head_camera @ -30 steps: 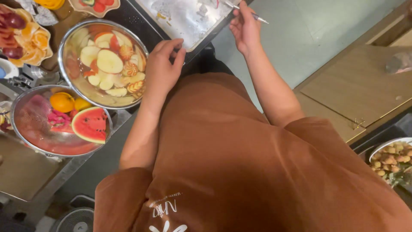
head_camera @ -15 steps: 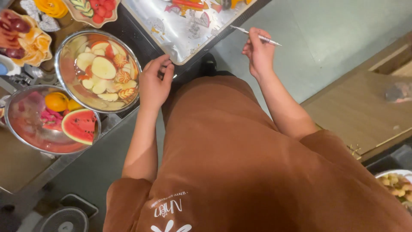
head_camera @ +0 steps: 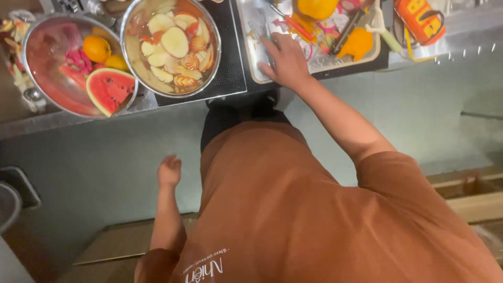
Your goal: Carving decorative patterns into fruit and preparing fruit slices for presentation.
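Steel counter, right hand (head_camera: pixel 285 60) now flat, open on tray (head_camera: pixel 251 52), left hand (head_camera: pixel 170 171) dropped, loosely curled, empty.

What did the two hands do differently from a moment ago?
The left hand dropped away from the apple bowl to hang at the side. The right hand, earlier raised with a thin stick, came down onto the tray. The bowls' fruit looks unchanged.

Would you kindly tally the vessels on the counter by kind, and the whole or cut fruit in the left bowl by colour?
Metal bowls: 2, the left bowl and the bowl of sliced fruit
Metal trays: 1, the tray under the right hand
Orange or yellow round fruit: 2, and
Red watermelon pieces: 1
Total: 6
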